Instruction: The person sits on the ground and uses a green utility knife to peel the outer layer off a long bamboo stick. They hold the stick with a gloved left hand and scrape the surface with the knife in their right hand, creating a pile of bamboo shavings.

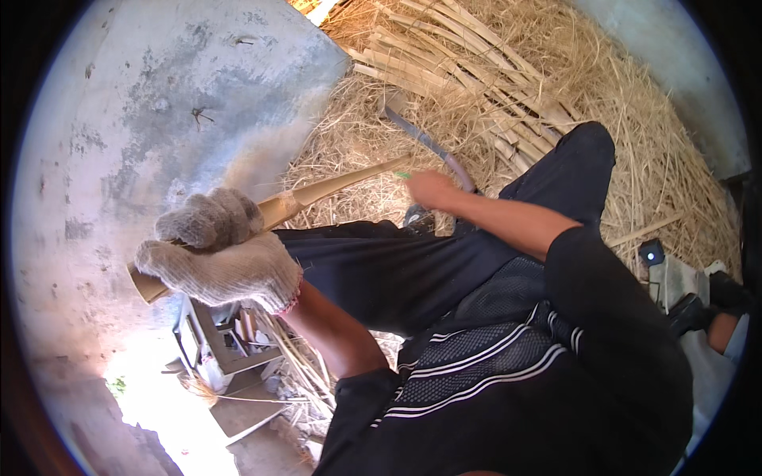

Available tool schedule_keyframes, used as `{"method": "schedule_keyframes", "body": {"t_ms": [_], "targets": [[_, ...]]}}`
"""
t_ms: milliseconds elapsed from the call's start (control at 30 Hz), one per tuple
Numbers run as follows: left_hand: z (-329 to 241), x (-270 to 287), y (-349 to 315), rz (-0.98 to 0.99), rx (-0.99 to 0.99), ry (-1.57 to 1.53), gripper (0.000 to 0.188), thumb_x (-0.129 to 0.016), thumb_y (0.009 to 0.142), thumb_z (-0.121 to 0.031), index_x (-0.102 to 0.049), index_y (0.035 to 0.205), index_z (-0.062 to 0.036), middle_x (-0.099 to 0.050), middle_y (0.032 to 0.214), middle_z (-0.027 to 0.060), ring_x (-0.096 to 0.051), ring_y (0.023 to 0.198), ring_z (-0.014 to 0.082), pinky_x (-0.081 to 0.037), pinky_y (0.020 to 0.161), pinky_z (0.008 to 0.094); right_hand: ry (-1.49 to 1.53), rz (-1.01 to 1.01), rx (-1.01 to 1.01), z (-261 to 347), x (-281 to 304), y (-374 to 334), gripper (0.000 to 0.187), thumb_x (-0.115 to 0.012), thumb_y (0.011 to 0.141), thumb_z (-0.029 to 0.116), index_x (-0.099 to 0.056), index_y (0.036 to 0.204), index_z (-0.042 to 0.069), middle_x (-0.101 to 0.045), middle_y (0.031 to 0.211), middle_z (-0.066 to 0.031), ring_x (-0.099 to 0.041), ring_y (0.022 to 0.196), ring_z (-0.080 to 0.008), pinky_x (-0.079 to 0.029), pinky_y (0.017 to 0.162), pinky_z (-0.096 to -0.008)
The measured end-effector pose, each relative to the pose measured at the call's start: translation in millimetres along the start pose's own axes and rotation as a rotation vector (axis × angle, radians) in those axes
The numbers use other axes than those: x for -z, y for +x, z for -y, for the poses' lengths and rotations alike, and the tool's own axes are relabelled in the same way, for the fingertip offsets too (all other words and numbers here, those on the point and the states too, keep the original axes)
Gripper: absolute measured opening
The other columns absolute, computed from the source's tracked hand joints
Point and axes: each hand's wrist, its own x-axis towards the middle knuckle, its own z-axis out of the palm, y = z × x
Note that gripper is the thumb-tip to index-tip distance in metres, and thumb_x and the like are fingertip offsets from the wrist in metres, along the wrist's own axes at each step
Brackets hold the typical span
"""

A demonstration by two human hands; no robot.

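My left hand [222, 246], in a dirty white knit glove, is wrapped round a long split bamboo piece [282, 208]. The bamboo slants up from the wall side on the left toward my right hand, its far end tapering thin. Bare and closed, my right hand [432, 190] is at that thin end. A small green bit [403, 174] shows at its fingers; what it belongs to is hidden. Just beyond the right hand, a long-bladed knife with a slightly bent blade [421, 132] and a brownish handle [459, 172] rests over the shavings.
Split bamboo strips [476, 71] lie piled on curly shavings [627, 103] at the far side. A stained wall [159, 103] rises at left. Below it stands a wooden stool-like frame [226, 341] amid clutter. At the right edge, part of another person [721, 329] shows beside a light grey object [675, 278].
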Motion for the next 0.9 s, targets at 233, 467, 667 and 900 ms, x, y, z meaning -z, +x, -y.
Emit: {"method": "schedule_keyframes", "body": {"t_ms": [233, 467, 667, 900], "targets": [[12.2, 13.9, 10.8, 0.041, 0.052, -0.065, 0.061, -0.046, 0.094, -0.063, -0.027, 0.054, -0.0203, -0.018, 0.046, -0.0061, -0.018, 0.036, 0.0071, -0.021, 0.032, 0.0236, 0.138, -0.201, 0.029, 16.6, 29.7, -31.2, 0.037, -0.042, 0.1, 0.029, -0.057, 0.122, 0.003, -0.065, 0.081, -0.0269, -0.066, 0.079, -0.0423, -0.051, 0.071, -0.0511], [10.6, 17.8, 14.1, -0.005, 0.033, 0.011, 0.063, -0.045, 0.092, -0.068, -0.028, 0.055, -0.0198, -0.018, 0.048, -0.0063, -0.017, 0.037, 0.0072, -0.02, 0.033, 0.024, 0.524, -0.317, 0.351, 123.9, 66.6, -94.5, 0.032, -0.044, 0.101, 0.029, -0.051, 0.099, -0.002, -0.056, 0.059, -0.026, -0.058, 0.06, -0.0476, -0.046, 0.06, -0.0531], [13.2, 24.2, 13.2, -0.02, 0.029, 0.053, 0.064, -0.042, 0.092, -0.069, -0.027, 0.054, -0.0197, -0.019, 0.047, -0.0054, -0.017, 0.038, 0.0071, -0.019, 0.034, 0.0238, 0.444, -0.303, 0.222, 107.5, 42.4, -63.6, 0.031, -0.044, 0.101, 0.028, -0.051, 0.103, -0.003, -0.057, 0.062, -0.0295, -0.059, 0.062, -0.0496, -0.047, 0.059, -0.0554], [12.8, 14.5, 11.2, -0.058, 0.018, 0.081, 0.065, -0.038, 0.093, -0.069, -0.024, 0.053, -0.0204, -0.017, 0.047, -0.006, -0.016, 0.038, 0.0067, -0.016, 0.035, 0.0232, 0.191, -0.305, 0.248, 73.4, 20.8, -36.7, 0.035, -0.044, 0.101, 0.028, -0.055, 0.1, -0.005, -0.061, 0.071, -0.0293, -0.062, 0.067, -0.0481, -0.048, 0.06, -0.0565]]}}
